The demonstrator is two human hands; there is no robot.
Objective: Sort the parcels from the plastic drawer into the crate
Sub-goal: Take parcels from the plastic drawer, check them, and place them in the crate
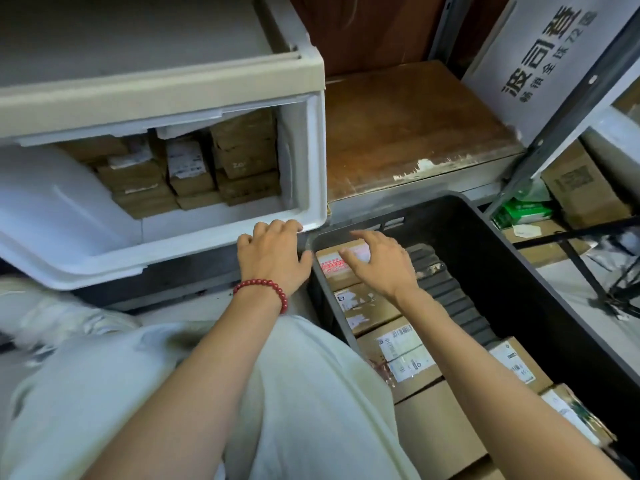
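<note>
A white plastic drawer [311, 150] stands open at upper left, with several brown cardboard parcels [242, 147] stacked inside. A dark crate [491, 244] lies at lower right, with a row of parcels along its left side. The farthest crate parcel [332, 266] carries a red-and-white label. My right hand [384, 261] hovers over that parcel with fingers spread and relaxed, holding nothing. My left hand [273, 252], with a red bead bracelet on the wrist, rests by the drawer's front lower corner, fingers loosely bent, gripping nothing.
A worn wooden shelf board [415, 133] runs behind the crate. A grey metal rack upright [554, 126] and a printed white carton [540, 57] stand at right, with more boxes [581, 188] below. My knees in pale trousers [173, 393] fill the foreground.
</note>
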